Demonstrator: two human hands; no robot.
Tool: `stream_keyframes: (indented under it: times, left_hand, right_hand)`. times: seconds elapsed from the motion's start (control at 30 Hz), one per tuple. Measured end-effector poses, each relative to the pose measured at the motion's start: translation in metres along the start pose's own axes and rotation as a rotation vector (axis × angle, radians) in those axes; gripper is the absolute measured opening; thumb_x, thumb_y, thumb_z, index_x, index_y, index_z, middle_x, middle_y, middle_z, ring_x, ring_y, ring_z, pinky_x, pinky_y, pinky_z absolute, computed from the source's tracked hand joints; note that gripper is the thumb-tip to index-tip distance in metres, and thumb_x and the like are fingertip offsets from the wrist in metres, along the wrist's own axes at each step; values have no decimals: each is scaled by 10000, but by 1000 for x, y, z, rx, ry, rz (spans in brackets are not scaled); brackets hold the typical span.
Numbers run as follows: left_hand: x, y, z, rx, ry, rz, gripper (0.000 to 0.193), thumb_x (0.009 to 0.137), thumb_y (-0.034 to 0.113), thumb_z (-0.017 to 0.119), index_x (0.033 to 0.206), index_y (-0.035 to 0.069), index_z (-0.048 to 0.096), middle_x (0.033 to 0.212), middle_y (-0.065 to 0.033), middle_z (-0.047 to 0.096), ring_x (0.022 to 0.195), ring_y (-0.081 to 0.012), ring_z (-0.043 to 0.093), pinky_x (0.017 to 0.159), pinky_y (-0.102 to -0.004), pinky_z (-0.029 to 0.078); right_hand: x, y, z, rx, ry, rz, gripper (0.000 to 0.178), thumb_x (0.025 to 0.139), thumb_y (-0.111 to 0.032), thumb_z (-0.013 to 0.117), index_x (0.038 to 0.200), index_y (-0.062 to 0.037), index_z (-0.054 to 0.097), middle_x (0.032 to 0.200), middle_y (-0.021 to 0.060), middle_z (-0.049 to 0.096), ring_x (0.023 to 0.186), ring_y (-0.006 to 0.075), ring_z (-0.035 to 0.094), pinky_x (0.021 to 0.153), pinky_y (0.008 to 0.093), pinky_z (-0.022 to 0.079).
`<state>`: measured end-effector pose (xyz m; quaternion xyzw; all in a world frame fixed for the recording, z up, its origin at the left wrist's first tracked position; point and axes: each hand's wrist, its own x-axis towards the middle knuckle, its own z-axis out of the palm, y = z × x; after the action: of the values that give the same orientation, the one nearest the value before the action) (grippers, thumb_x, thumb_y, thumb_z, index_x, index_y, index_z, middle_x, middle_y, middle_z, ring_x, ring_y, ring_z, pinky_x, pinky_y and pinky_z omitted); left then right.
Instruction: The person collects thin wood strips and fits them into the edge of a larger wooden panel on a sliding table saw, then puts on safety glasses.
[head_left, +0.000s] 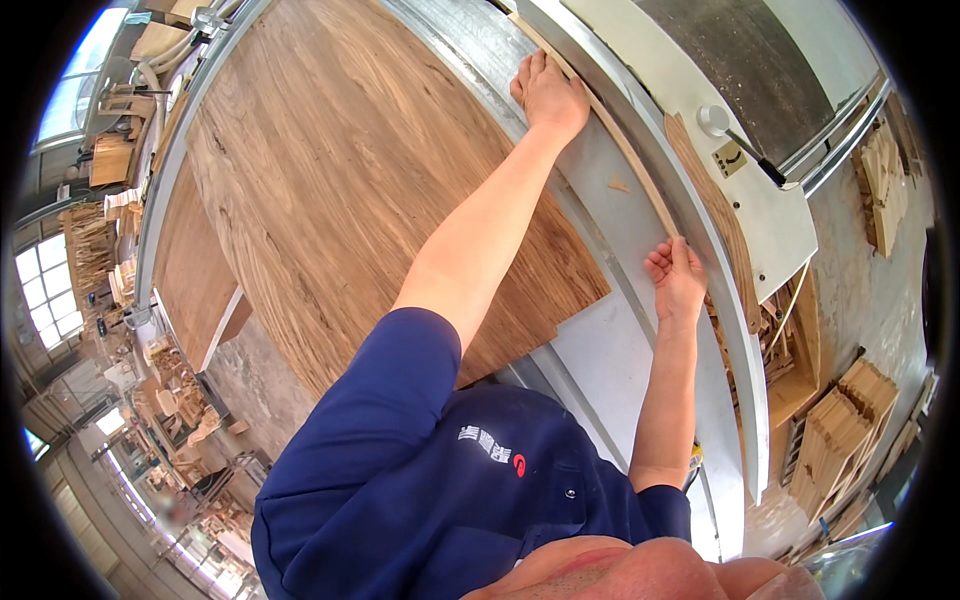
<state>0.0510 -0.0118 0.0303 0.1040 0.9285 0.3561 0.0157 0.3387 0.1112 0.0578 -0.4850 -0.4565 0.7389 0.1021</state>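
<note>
The fingers (pixel 530 75) of the left hand (pixel 550 95) lie flat and close together on the far end of a thin wooden strip (pixel 620 150), pressing it down. The right hand (pixel 677 280) pinches the strip's near end between thumb and curled fingers. The strip lies along the grey metal bench (pixel 610 350), just beside the edge of a large wood-grain panel (pixel 350 170). A black-tipped lever (pixel 735 135) sits beyond it.
</note>
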Motion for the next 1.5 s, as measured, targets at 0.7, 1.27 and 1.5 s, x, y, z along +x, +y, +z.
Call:
stream_keyframes:
  times: [0.7, 1.27, 1.5]
  left_hand:
    - [11, -22, 17, 137, 128, 76, 569, 922, 253, 659, 1410, 0, 509, 1553, -146, 432, 1498, -333, 288, 1207, -492, 171]
    - [21, -11, -7, 94, -62, 11, 649, 971, 231, 566, 1524, -58, 389, 1642, -183, 324, 1556, -317, 193, 1251, -471, 98]
    - [27, -15, -8, 109, -39, 12, 654, 965, 248, 580, 1520, -48, 402, 1640, -172, 336, 1553, -309, 207, 1248, -466, 110]
  right_hand:
    - [2, -5, 6, -40, 26, 14, 247, 1045, -233, 621, 1021, 11, 653, 876, 66, 651, 737, 163, 655, 651, 293, 606]
    - [8, -9, 19, -128, 38, 1, 272, 1047, -218, 602, 989, 41, 658, 870, 78, 651, 732, 177, 654, 656, 311, 600]
    - [10, -11, 27, -135, 38, -12, 273, 1043, -213, 606, 995, 49, 665, 872, 80, 654, 726, 177, 653, 650, 312, 598]
